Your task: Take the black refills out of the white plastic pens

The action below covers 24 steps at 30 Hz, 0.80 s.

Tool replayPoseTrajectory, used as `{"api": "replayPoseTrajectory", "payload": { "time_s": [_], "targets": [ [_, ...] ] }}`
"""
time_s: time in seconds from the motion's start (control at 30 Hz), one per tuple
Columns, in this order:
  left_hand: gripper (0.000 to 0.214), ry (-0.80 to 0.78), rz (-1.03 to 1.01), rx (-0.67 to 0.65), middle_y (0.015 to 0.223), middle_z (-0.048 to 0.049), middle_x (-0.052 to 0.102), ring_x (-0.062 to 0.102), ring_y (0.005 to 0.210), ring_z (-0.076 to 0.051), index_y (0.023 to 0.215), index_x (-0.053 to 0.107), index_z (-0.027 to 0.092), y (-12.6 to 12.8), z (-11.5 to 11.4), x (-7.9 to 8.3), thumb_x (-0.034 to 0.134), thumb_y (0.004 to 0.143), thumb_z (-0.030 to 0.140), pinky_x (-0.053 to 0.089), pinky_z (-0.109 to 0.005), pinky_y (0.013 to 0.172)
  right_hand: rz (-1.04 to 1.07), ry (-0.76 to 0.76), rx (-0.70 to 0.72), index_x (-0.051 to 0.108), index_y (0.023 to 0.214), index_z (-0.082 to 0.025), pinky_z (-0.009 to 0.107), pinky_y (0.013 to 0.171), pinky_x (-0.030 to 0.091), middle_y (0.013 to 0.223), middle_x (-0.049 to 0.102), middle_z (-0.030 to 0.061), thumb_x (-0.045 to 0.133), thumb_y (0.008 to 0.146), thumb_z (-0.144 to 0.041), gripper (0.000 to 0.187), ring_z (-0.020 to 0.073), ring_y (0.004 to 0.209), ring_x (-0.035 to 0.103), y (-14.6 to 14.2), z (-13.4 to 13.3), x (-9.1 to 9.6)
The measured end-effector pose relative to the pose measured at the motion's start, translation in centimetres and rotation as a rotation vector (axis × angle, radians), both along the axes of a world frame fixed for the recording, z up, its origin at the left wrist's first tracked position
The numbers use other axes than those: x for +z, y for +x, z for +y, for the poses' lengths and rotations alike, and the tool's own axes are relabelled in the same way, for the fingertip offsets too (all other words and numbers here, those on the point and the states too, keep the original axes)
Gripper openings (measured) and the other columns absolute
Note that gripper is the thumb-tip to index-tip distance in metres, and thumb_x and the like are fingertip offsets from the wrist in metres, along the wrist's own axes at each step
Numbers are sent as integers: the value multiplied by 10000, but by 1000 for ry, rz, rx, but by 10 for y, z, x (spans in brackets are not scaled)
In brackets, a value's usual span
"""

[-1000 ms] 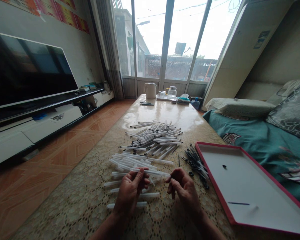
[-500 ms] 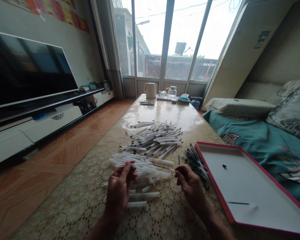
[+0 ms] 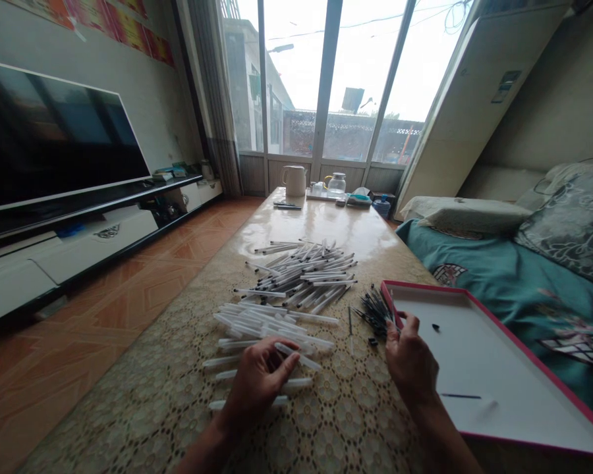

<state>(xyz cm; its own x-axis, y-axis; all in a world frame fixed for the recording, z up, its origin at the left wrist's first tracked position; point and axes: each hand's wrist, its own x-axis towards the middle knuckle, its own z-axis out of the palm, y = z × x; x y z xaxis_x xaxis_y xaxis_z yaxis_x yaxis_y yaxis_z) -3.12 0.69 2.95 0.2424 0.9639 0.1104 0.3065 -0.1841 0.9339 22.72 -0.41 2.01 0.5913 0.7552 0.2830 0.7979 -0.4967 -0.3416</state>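
Hands [image 3: 259,382] — white tubes [image 3: 257,319], black pen parts [image 3: 374,311]

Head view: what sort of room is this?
Likely a home living room: a large flat television above a low cabinet, a long table in the middle, and a sofa or bed with a teal cover opposite.

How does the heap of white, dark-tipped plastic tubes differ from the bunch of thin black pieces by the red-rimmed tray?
The heap of white, dark-tipped plastic tubes is mostly pale; the bunch of thin black pieces is dark. The heap spreads wider; the bunch is smaller, beside the tray. Both lie loose on the patterned tabletop.
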Motion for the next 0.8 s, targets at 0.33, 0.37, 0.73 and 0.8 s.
{"api": "replayPoseTrajectory", "payload": {
  "time_s": [0.33, 0.37, 0.73, 0.8],
  "targets": [
    [185, 61, 98, 127, 543, 9, 593, 542, 474, -139, 725, 612, 168, -2, 1, 1, 619, 738, 353, 417, -230, 460, 33, 121, 385, 548, 998, -158, 287, 589, 421, 833, 679, 107, 351, 939, -266, 233, 231, 717, 650, -8, 4, -25],
    [171, 87, 132, 139, 579, 2, 613, 557, 499, -148, 741, 614, 174, -3, 0, 2, 619, 738, 345, 433, -242, 483, 29, 138, 411, 550, 1008, -152, 297, 613, 435, 853, 675, 114, 359, 936, -275, 238, 234, 737, 646, -8, 5, -28],
    [78, 405, 290, 242, 804, -52, 668, 633, 799, -231, 790, 625, 198, -6, 2, -2, 566, 781, 248, 494, -377, 745, 133, 424, 490, 602, 929, -133, 371, 760, 461, 910, 634, 136, 414, 893, -321, 268, 250, 858, 590, -12, 7, -19],
    [81, 415, 289, 240, 792, -48, 666, 633, 784, -229, 778, 621, 204, -5, 2, -4, 547, 793, 233, 497, -373, 730, 278, 411, 506, 603, 913, -142, 341, 723, 469, 895, 643, 119, 436, 883, -337, 259, 233, 820, 604, -21, 3, -6]
  ]
}}
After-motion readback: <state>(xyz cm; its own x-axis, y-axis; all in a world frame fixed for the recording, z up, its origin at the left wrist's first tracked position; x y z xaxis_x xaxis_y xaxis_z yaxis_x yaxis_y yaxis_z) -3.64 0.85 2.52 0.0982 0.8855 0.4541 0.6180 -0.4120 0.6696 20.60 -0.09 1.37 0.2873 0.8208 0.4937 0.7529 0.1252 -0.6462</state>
